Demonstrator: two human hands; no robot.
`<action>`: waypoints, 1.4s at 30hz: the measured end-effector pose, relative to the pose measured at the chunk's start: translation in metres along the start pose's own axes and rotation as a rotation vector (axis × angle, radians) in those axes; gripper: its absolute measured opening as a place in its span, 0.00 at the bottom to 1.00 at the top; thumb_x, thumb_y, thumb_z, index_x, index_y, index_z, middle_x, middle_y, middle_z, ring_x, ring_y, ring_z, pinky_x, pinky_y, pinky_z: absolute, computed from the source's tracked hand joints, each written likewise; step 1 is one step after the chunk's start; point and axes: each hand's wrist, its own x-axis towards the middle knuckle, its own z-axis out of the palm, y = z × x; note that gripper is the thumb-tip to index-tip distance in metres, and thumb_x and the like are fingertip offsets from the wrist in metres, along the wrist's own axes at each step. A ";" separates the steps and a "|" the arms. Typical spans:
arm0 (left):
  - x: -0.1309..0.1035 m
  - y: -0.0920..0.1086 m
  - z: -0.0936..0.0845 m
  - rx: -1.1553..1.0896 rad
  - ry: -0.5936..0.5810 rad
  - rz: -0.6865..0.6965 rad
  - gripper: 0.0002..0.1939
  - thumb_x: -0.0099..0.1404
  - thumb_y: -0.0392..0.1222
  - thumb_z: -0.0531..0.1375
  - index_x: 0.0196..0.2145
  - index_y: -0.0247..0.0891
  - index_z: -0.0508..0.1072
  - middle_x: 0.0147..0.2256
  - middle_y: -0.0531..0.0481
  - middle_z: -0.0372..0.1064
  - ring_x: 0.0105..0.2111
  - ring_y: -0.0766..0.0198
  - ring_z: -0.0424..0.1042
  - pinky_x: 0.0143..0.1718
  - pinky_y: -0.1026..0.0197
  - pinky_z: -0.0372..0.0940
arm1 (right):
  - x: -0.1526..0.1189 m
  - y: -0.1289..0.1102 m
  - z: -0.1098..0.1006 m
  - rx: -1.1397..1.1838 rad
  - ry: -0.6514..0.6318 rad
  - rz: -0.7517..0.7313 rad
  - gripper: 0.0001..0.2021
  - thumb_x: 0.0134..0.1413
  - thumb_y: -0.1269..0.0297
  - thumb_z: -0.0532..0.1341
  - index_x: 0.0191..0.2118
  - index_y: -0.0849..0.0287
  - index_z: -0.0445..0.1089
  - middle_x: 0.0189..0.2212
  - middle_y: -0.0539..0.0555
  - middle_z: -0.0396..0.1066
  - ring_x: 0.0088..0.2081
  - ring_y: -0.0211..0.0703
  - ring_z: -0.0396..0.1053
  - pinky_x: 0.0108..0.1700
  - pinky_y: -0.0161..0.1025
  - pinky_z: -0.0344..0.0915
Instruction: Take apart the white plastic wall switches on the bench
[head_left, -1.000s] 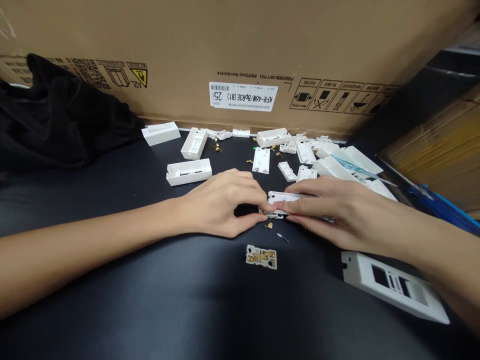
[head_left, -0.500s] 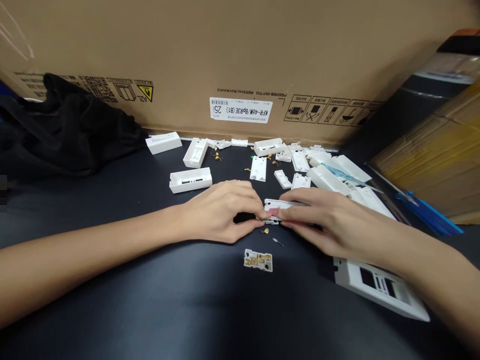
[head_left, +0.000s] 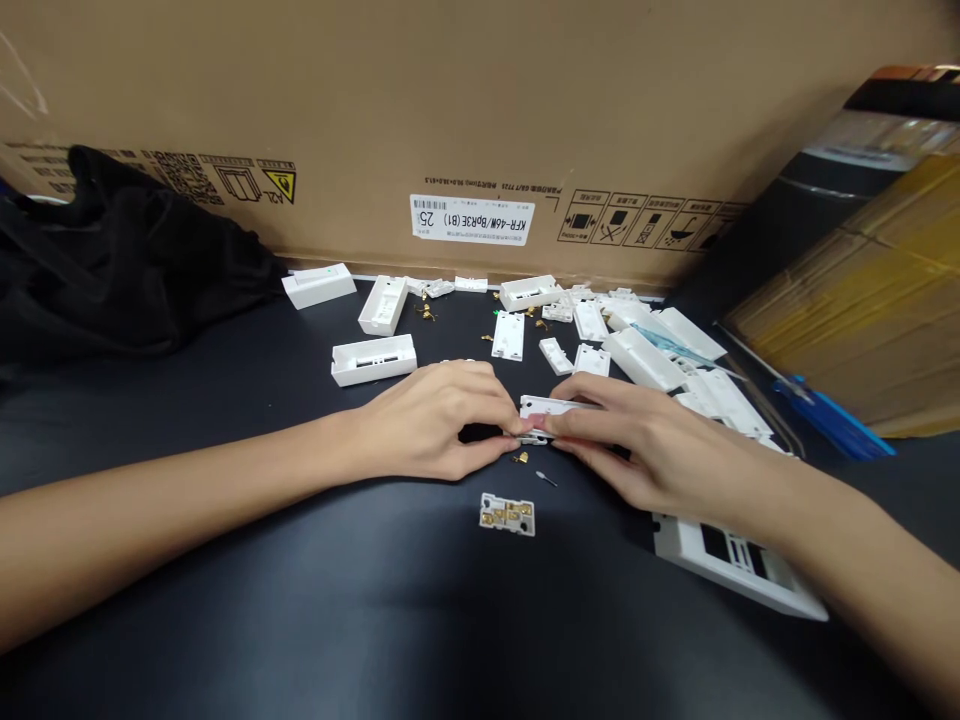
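Near the middle of the black table, my left hand [head_left: 457,418] pinches the left end of a white plastic plate [head_left: 555,405]. My right hand [head_left: 626,435] grips the same plate from the right, its thumb and fingers partly covering it. Part of a smaller white piece shows under the plate, between the fingertips. Just below the hands lie small brass parts [head_left: 520,457] and a small grey pin-like piece [head_left: 546,479]. Closer to me sits a white base with brass contacts [head_left: 508,515], its inside facing up.
White housings [head_left: 373,360] and plates [head_left: 508,336] lie behind the hands. A large cardboard box [head_left: 315,90] stands at the back, black cloth [head_left: 135,260] at left. A blue-handled tool [head_left: 836,415] and a long white housing [head_left: 739,570] are at right.
The whole view has shifted slightly, so the objects appear a little further left. Both hands keep their hold on the white plate, with hardly any other movement.
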 end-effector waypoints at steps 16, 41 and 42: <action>-0.004 0.000 0.000 0.116 0.034 0.022 0.08 0.70 0.40 0.61 0.43 0.37 0.80 0.35 0.48 0.80 0.32 0.63 0.74 0.37 0.59 0.71 | -0.002 0.000 0.001 0.052 -0.013 0.044 0.14 0.71 0.64 0.51 0.51 0.52 0.73 0.46 0.58 0.67 0.40 0.44 0.69 0.42 0.43 0.65; -0.005 0.003 -0.003 0.183 -0.042 -0.049 0.10 0.70 0.44 0.60 0.43 0.38 0.79 0.31 0.48 0.76 0.31 0.63 0.72 0.35 0.60 0.66 | 0.002 -0.006 -0.004 0.046 0.017 0.021 0.12 0.67 0.67 0.55 0.46 0.56 0.77 0.40 0.58 0.72 0.35 0.43 0.71 0.40 0.40 0.66; -0.006 0.003 -0.003 0.193 -0.045 -0.064 0.10 0.69 0.44 0.60 0.44 0.39 0.79 0.31 0.48 0.75 0.32 0.63 0.72 0.35 0.60 0.66 | 0.003 -0.006 -0.005 0.048 0.015 0.019 0.13 0.68 0.66 0.55 0.47 0.56 0.77 0.40 0.57 0.73 0.35 0.42 0.71 0.39 0.39 0.66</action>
